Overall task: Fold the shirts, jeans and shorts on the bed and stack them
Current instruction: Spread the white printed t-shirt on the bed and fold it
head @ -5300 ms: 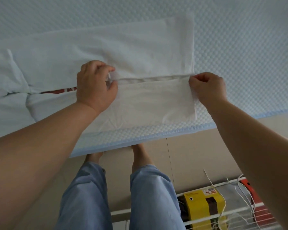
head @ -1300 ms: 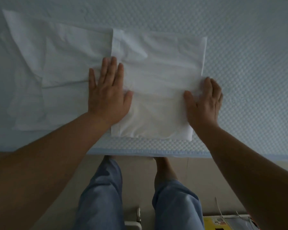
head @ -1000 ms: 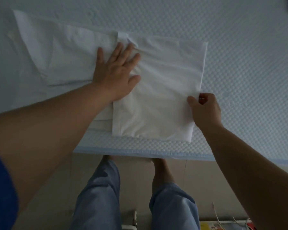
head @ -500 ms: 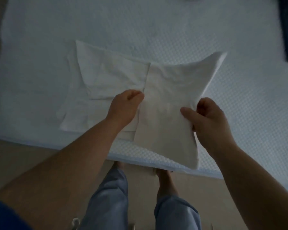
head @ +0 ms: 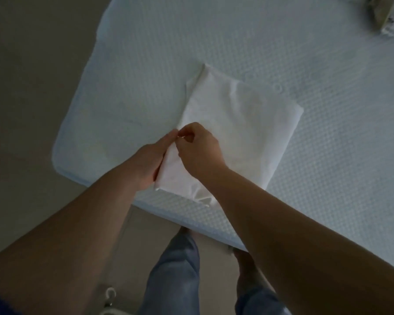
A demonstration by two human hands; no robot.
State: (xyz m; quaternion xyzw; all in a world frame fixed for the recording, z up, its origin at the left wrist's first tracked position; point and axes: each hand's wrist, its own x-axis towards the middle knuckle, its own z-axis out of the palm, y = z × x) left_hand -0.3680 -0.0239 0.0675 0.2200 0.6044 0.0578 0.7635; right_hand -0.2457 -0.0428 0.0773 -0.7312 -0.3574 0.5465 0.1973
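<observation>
Nearest, at six o'clock, the person's jeans-clad legs stand on the floor against the bed's near edge. Just beyond, both hands meet at the left edge of the folded white shirt. The left hand lies along that edge with its fingers reaching beneath the fabric; whether they grasp it I cannot tell. The right hand pinches the same edge between thumb and curled fingers. The shirt lies flat as a rectangle near the bed's lower left corner, its long axis running from seven o'clock up to one o'clock. Far off at one o'clock, a blurred bundle of cloth sits on the bed.
</observation>
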